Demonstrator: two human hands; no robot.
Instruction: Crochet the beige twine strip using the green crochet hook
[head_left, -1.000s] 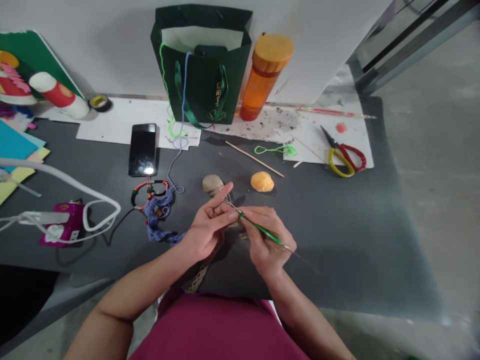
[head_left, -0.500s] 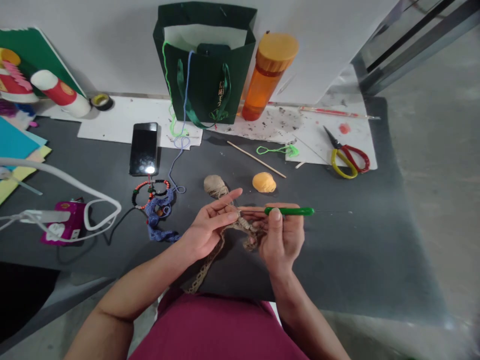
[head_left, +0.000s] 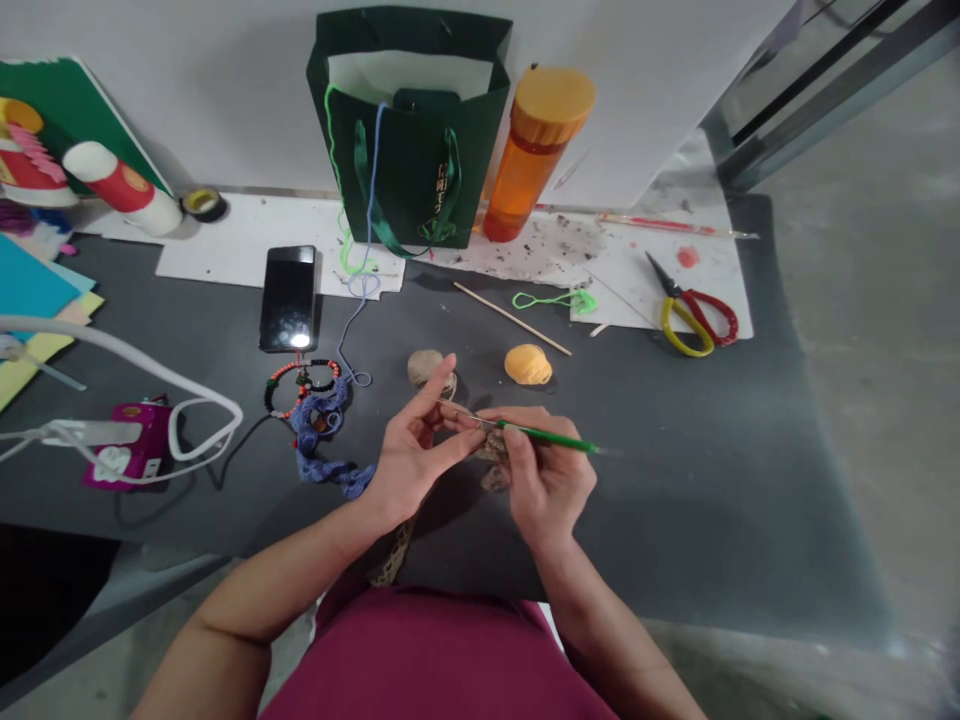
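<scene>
Head view, right hand [head_left: 547, 480] pinching crochet hook [head_left: 544, 437], left hand [head_left: 411, 460] holding twine lace [head_left: 493, 465], twine ball [head_left: 422, 367] beyond

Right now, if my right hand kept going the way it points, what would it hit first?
Probably your left hand's fingers, just ahead of your right hand, though depth is hard to judge from this view.
</scene>
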